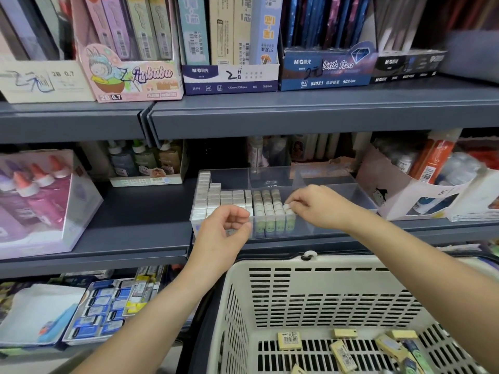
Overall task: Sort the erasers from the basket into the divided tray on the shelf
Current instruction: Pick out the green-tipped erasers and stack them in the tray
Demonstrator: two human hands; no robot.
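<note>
Pinching one small eraser (287, 206) between thumb and fingertips, my right hand (321, 207) was over the middle of the tray (351, 190), the eraser touching the right end of the green-faced rows (266, 205) packed there. My left hand (224, 230) was at the tray's front left corner with its fingers curled inward toward the thumb. I could not tell whether it held anything. White erasers (216, 198) filled the tray's left compartment, stepping up higher along the far left wall. The compartments right of my right hand looked bare and clear.

Below the tray, just in front of it, stood the cream basket (297, 265), with loose yellow erasers (290, 340) lying flat on its slotted floor, well apart from both hands.

The tray sat on a grey shelf (135, 211). Left of the tray stood a clear box of glue bottles (40, 190), and right of it a torn cardboard box (391, 190). Above the tray, pencil boxes (229, 76) lined the next shelf up.
</note>
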